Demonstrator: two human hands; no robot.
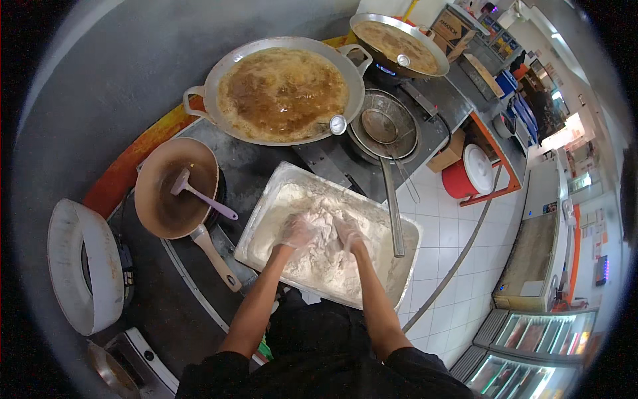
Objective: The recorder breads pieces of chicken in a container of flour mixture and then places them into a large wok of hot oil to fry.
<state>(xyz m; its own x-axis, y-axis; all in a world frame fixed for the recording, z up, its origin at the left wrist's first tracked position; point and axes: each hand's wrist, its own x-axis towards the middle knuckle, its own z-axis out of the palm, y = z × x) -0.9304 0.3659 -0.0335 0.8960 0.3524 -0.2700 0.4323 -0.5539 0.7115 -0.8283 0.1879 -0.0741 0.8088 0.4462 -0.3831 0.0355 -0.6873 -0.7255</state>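
Note:
In front of me a rectangular metal tray (404, 279) of white flour (324, 267) sits askew at the counter's front. Both hands wear clear plastic gloves and are in the flour. My left hand (299, 230) is left of the tray's middle, its fingers partly covered. My right hand (349, 232) is a short way to its right, fingers dipping into a clumpy mound between the two. Flour hides the fingertips, so I cannot tell whether either hand grips anything. A long strainer handle (391, 209) reaches over the tray's right side.
Behind the tray stands a large two-handled wok (192, 99) of bubbling oil (284, 95) with a dial thermometer (338, 124). A second oil wok (398, 45) is farther right. Stacked strainers (406, 112) lie between. At left, a frying pan (172, 219) holds a purple spatula (209, 202).

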